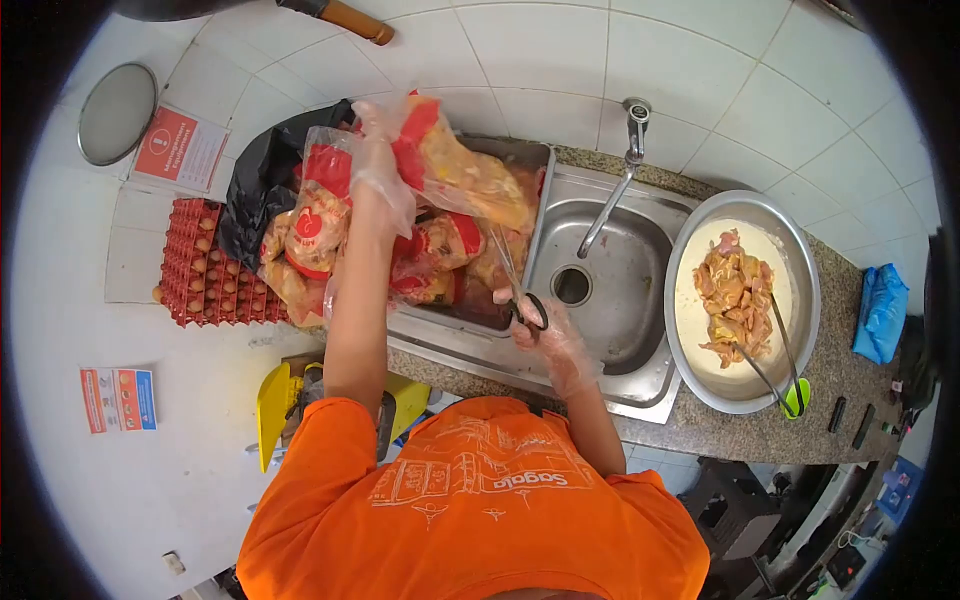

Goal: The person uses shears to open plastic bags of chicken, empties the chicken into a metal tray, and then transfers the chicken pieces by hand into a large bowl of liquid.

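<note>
My left hand (pixel 378 158), in a clear plastic glove, grips the top of a red-and-clear plastic bag of raw chicken (pixel 472 172) and holds it up at a slant. My right hand (pixel 558 352), also gloved, is closed around the black handles of a pair of scissors (pixel 512 277). Their blades point up toward the lower end of the held bag, overlapping it in this view. Below lie more bags of raw chicken (pixel 437 248), filling the left basin. Another chicken bag (pixel 318 225) rests beside my left forearm, against a black plastic bag (pixel 262 190).
A steel sink basin (pixel 640 290) with a faucet (pixel 622 185) is right of the bags. Farther right, a large metal bowl (pixel 672 300) holds chicken pieces (pixel 738 290) in pale batter, with tongs (pixel 786 350) leaning inside. Red egg trays (pixel 205 265) stand stacked left.
</note>
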A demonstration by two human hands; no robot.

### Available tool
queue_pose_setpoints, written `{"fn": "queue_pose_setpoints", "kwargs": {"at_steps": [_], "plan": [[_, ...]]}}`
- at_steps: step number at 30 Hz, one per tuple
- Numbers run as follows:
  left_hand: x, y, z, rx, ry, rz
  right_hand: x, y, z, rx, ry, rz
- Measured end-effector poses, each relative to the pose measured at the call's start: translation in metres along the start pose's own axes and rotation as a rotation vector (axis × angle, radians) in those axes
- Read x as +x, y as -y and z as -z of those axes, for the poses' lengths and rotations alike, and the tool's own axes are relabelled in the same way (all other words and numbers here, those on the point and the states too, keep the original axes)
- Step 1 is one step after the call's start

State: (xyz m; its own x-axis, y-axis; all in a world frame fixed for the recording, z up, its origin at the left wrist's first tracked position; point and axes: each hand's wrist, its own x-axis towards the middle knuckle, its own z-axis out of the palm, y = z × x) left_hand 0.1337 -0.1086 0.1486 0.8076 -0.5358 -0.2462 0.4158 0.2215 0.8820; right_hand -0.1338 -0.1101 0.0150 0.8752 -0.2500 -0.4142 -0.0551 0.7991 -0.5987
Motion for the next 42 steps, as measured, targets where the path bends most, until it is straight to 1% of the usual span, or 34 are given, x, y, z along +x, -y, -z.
{"fn": "queue_pose_setpoints", "kwargs": {"at_steps": [1,2,3,4,5,7,8,10,11,13,14,15,16,17,18,20,21,22,23,25,26,27,28,29,30,31,33,35,37,38,40,41,42], "plan": [[0.011,0.014,0.016,-0.001,0.003,0.001,-0.001,0.002,-0.003,-0.013,-0.003,0.014],[0.031,0.041,0.045,0.261,-0.086,-0.005,0.000,-0.001,-0.001,-0.012,-0.008,0.017],[0.042,0.057,0.060,0.527,-0.171,-0.009,0.002,-0.007,0.004,0.020,0.021,0.010],[0.014,0.058,0.042,0.566,-0.226,-0.070,0.002,-0.010,0.006,0.056,0.048,0.006],[0.013,0.065,0.052,0.571,-0.211,-0.062,0.002,-0.012,0.007,0.064,0.036,0.013],[0.020,0.082,0.096,0.626,-0.089,-0.046,0.000,-0.014,0.006,0.116,-0.008,-0.030],[0.015,0.083,0.112,0.627,-0.093,-0.049,0.003,-0.017,0.007,0.117,-0.004,-0.031],[0.001,0.078,0.127,0.878,0.027,0.037,0.013,-0.022,0.006,0.172,-0.007,-0.090],[-0.002,0.078,0.131,0.882,0.020,0.038,0.017,-0.026,0.005,0.174,-0.002,-0.096],[-0.018,0.069,0.121,1.437,-0.095,0.044,0.020,-0.021,-0.005,0.125,-0.018,-0.112],[0.004,0.097,0.159,1.229,-0.079,-0.154,0.019,-0.017,-0.008,0.120,-0.010,-0.122],[0.004,0.086,0.148,1.228,-0.093,-0.154,0.019,-0.012,-0.012,0.051,0.013,-0.086],[-0.002,0.068,0.123,1.404,-0.034,-0.232,0.018,-0.007,-0.016,-0.015,0.035,-0.049],[-0.006,0.056,0.103,1.580,0.033,-0.312,0.018,-0.002,-0.018,-0.017,0.041,-0.051],[-0.004,0.057,0.091,1.580,0.032,-0.313,0.017,0.003,-0.020,-0.046,0.049,-0.020],[0.000,0.061,0.068,0.851,0.019,-0.480,0.016,0.008,-0.017,-0.071,0.039,0.020],[-0.009,0.053,0.054,0.848,0.035,-0.477,0.016,0.009,-0.017,-0.028,0.075,0.052],[-0.025,0.042,0.037,0.733,0.057,-0.353,0.017,0.010,-0.017,0.014,0.111,0.086],[-0.033,0.037,0.026,0.621,0.076,-0.225,0.016,0.013,-0.020,0.019,0.097,0.095],[-0.030,0.040,0.026,0.635,0.081,-0.216,0.017,0.020,-0.033,0.266,0.122,0.094],[-0.033,0.037,0.022,0.784,0.049,-0.075,0.034,0.010,-0.028,0.392,0.244,0.040],[-0.036,0.035,0.020,0.933,0.014,0.066,0.038,0.012,-0.033,0.402,0.241,0.048],[-0.036,0.042,0.023,0.884,-0.005,0.035,0.040,0.013,-0.040,0.253,0.186,0.038],[-0.034,0.049,0.027,0.723,0.000,-0.048,0.040,0.015,-0.044,0.105,0.130,0.029],[-0.032,0.052,0.029,0.560,0.013,-0.112,0.037,0.017,-0.044,0.088,0.131,0.064],[-0.031,0.054,0.031,0.440,0.029,-0.149,0.033,0.019,-0.044,0.092,0.134,0.074],[-0.033,0.058,0.037,0.321,0.044,-0.169,0.019,0.019,-0.047,0.308,0.077,0.006],[-0.035,0.063,0.039,0.267,0.061,-0.176,0.010,0.008,-0.040,0.312,0.101,0.012],[-0.037,0.063,0.039,0.256,0.068,-0.182,0.013,-0.014,-0.028,0.516,0.248,-0.027],[-0.039,0.064,0.038,0.266,0.067,-0.195,0.015,-0.022,-0.023,0.517,0.248,-0.027],[-0.046,0.065,0.033,0.289,0.061,-0.219,0.015,-0.031,-0.020,0.478,0.283,-0.114],[-0.050,0.064,0.031,0.301,0.057,-0.232,0.017,-0.034,-0.019,0.481,0.284,-0.117],[-0.053,0.063,0.030,0.314,0.054,-0.246,0.019,-0.034,-0.020,0.484,0.335,-0.137]]}}
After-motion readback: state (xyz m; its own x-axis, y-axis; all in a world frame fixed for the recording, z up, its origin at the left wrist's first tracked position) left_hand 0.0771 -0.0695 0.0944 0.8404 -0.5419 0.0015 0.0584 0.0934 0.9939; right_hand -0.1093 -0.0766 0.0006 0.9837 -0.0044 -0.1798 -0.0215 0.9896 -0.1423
